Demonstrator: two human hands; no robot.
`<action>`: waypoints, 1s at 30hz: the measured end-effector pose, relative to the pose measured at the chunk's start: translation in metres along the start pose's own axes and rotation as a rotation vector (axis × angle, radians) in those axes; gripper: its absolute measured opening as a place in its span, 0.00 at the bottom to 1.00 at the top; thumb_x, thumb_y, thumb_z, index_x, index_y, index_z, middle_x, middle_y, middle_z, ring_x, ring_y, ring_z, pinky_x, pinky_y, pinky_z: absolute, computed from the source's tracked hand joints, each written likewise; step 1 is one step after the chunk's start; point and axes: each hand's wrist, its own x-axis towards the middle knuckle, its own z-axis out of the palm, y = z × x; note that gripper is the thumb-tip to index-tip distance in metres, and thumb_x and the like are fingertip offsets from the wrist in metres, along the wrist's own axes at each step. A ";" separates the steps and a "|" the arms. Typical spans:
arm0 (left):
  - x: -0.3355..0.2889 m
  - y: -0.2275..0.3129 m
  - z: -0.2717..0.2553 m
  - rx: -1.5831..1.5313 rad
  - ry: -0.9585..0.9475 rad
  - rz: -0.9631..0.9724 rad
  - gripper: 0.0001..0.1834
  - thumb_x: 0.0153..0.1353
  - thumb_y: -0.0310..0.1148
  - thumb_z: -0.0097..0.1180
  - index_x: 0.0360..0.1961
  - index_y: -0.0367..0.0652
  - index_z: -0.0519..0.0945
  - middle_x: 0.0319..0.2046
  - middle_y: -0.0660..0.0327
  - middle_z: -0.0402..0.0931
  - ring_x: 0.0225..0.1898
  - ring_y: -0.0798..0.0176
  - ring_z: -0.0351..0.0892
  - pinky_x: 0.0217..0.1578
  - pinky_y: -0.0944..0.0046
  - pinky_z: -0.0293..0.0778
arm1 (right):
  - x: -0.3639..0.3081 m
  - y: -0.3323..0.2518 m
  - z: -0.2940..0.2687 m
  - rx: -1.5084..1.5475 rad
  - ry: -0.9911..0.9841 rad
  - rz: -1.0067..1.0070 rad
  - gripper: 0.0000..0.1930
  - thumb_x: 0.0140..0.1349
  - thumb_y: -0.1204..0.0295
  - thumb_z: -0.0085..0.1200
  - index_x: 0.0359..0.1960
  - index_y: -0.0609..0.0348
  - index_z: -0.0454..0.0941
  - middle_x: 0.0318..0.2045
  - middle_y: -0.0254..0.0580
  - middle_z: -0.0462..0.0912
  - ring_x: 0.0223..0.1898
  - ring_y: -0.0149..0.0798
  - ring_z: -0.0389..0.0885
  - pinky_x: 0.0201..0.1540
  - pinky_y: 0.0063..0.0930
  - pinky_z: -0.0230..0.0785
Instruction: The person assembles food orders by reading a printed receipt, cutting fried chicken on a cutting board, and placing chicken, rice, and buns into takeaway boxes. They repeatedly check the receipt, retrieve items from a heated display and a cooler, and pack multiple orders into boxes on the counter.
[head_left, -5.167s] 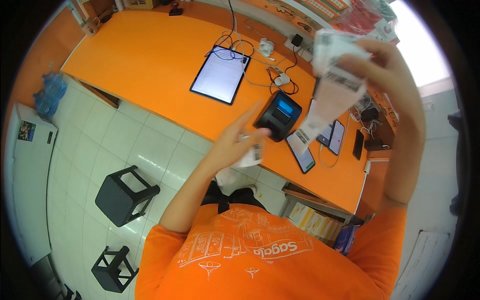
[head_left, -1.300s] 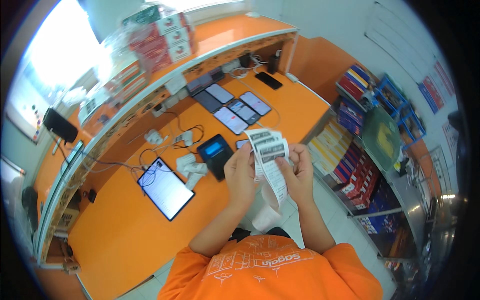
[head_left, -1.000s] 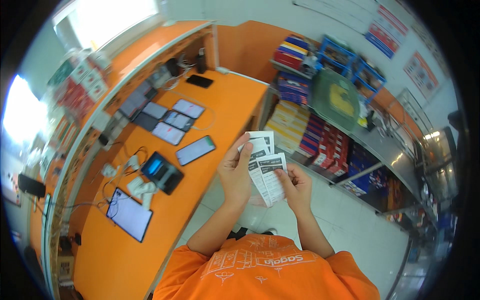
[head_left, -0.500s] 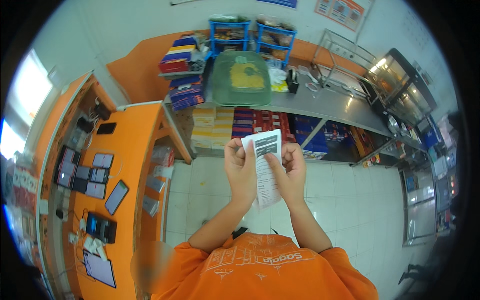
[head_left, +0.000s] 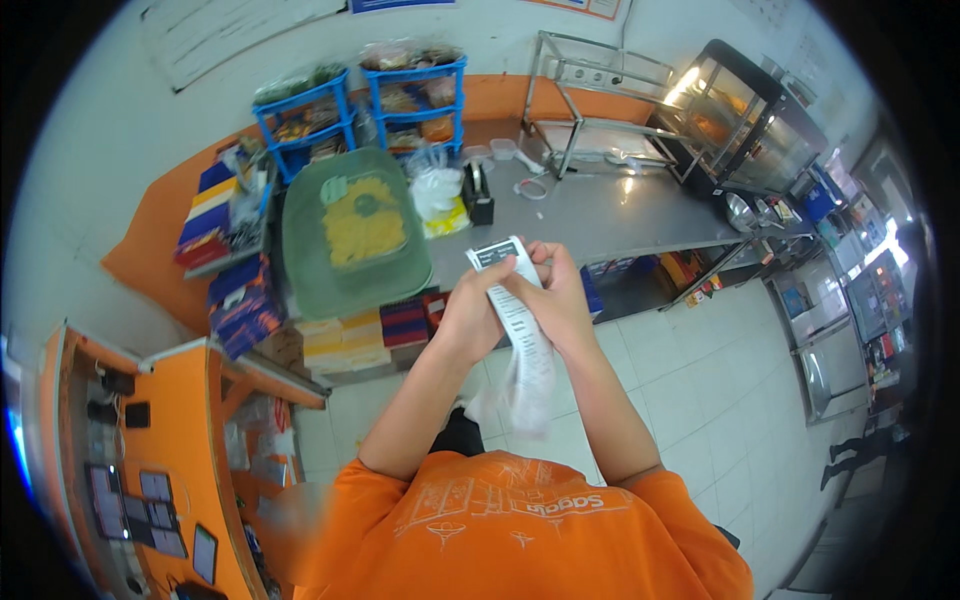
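A long printed paper receipt hangs down between my hands, with a dark printed block near its top end. My left hand pinches its upper left side, the thumb lying over the paper. My right hand grips the upper right side, fingers curled behind it. The lower end is blurred and dangles in front of my orange shirt; a second loose strip seems to hang beside it. Beyond my hands is the steel counter, with a black tape dispenser near its edge.
A large green tub of yellow food sits left of the tape dispenser. Blue racks stand behind it; stacked boxes are at its left. A glass warmer cabinet is at the back right. Phones lie on the orange desk.
My view has turned right and come closer to the counter and tub. Both hands still hold the receipt, now tilted, with its lower end swinging out longer.
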 end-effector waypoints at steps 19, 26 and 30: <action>0.350 0.048 -0.025 -0.377 0.233 0.206 0.19 0.69 0.32 0.40 0.59 0.39 0.64 0.26 0.66 0.65 0.23 0.70 0.61 0.25 0.68 0.63 | 0.195 0.044 -0.152 -0.224 -0.362 0.512 0.20 0.66 0.57 0.52 0.37 0.66 0.80 0.20 0.35 0.79 0.17 0.23 0.72 0.18 0.18 0.65; 0.405 -0.018 0.015 -0.296 0.180 0.139 0.15 0.67 0.32 0.45 0.52 0.39 0.67 0.27 0.66 0.64 0.24 0.71 0.61 0.25 0.70 0.63 | 0.237 0.036 -0.218 -0.200 -0.187 0.493 0.16 0.65 0.62 0.53 0.33 0.65 0.80 0.17 0.31 0.76 0.13 0.22 0.68 0.13 0.18 0.56; 0.461 -0.059 0.036 -0.215 0.033 -0.004 0.12 0.70 0.34 0.40 0.49 0.39 0.67 0.25 0.65 0.63 0.21 0.71 0.59 0.21 0.69 0.60 | 0.221 0.033 -0.269 -0.220 -0.175 0.609 0.15 0.65 0.62 0.53 0.30 0.64 0.79 0.16 0.32 0.75 0.12 0.23 0.68 0.15 0.19 0.58</action>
